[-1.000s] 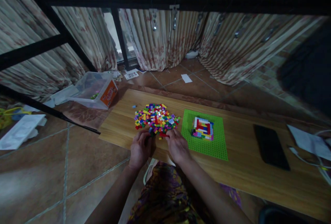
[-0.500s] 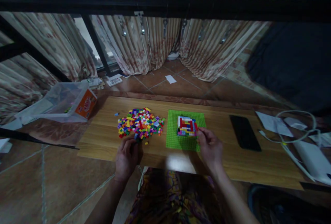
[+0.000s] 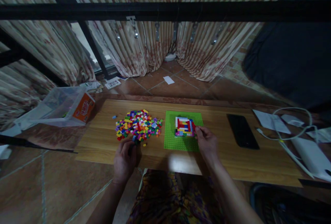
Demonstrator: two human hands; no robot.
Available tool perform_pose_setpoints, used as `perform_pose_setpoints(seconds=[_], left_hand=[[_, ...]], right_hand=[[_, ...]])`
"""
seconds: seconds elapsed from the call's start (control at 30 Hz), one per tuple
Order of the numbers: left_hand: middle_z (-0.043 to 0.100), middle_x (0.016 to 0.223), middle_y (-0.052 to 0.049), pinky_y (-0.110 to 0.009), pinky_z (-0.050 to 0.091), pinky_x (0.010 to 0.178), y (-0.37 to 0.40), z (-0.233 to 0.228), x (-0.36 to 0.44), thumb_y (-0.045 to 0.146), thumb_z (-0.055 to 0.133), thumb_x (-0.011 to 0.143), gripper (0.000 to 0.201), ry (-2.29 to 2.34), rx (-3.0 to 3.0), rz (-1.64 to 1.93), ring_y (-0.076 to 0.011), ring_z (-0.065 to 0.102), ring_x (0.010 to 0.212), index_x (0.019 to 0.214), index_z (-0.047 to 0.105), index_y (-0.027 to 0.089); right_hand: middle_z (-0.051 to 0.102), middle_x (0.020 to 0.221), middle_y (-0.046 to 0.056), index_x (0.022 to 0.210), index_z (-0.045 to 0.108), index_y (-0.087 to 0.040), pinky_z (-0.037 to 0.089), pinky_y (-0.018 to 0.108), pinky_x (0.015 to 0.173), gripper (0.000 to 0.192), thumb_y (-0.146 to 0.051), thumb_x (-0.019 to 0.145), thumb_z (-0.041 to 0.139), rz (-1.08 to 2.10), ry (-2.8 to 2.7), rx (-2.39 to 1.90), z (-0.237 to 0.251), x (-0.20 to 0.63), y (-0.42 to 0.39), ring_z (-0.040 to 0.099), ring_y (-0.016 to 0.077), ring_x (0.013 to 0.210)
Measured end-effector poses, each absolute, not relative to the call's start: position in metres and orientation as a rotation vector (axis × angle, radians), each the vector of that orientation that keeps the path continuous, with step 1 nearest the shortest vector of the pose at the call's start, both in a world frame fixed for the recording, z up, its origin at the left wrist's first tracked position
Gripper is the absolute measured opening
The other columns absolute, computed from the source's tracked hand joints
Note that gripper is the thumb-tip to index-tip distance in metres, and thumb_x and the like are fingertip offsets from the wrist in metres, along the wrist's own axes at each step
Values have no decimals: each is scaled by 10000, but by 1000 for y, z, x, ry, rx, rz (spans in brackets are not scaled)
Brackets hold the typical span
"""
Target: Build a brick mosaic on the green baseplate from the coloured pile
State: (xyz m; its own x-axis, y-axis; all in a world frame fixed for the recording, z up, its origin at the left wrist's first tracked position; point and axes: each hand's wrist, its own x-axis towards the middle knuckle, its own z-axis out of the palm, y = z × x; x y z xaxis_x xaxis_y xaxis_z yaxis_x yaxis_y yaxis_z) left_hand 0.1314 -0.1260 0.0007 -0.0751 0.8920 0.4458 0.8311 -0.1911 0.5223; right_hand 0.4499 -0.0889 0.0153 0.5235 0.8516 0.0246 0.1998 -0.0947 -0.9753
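On the wooden board lies a green studded baseplate [image 3: 169,141], bearing a low, roughly square build of toy bricks [image 3: 184,127] in white, red, blue, yellow and pink. At the build's right side, my right hand [image 3: 207,144] has thumb and fingers pinched on a small red brick [image 3: 194,127]. To the left is a loose heap of small multicoloured bricks [image 3: 139,124]. My left hand [image 3: 125,158] rests at the heap's front edge with fingers curled, just below a blue brick [image 3: 134,138]; what these fingers hold, if anything, is hidden.
A black phone [image 3: 242,131] lies right of the baseplate. Farther right are a white cable [image 3: 311,120], papers and a white box-like device [image 3: 310,155]. A clear plastic bin [image 3: 64,106] with an orange label stands past the board's left end. Curtains [image 3: 144,51] hang behind.
The view has shifted slightly. My right hand stays at the build's right side, and the red brick now sits closer against it. My left hand remains by the heap's front edge.
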Motion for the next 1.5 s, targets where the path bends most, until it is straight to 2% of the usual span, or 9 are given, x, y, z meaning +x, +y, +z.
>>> perform_pose_setpoints(seconds=[0.13,0.33,0.7,1.1,1.5], left_hand=[[636,1037,-94,-349,553,801,-126,-1,131,290,521,907,139,1929,2089,1138,-210,650,935,961,597,188],[624,1059,-97,-361,552,815,-127,-3,130,300,523,908,145,1921,2062,1149,-216,643,951,961,598,188],[635,1045,-94,-357,553,790,-127,-4,131,310,533,901,148,1945,2065,1136,-214,648,930,966,604,198],[635,1032,-91,-346,555,804,-127,1,134,282,521,910,134,1969,2092,1101,-209,649,929,971,598,191],[634,1042,-89,-324,547,808,-127,0,135,272,532,903,125,1965,2075,1119,-202,647,929,964,605,191]], right_hand=[[702,766,73,915,698,-135,469,287,564,483,-583,752,624,691,-904,-1623,11,456,-89,583,157,598],[706,809,71,943,712,-143,460,287,580,468,-563,772,599,678,-935,-1634,20,467,-78,592,158,625],[671,717,47,880,698,-151,433,280,564,455,-579,792,576,668,-985,-1653,19,466,-82,570,161,606],[694,772,92,889,690,-143,439,312,619,473,-575,870,498,414,-1133,-1775,31,459,-92,624,215,670],[727,834,140,945,707,-120,455,321,643,513,-577,874,486,420,-1156,-1840,20,455,-93,649,232,711]])
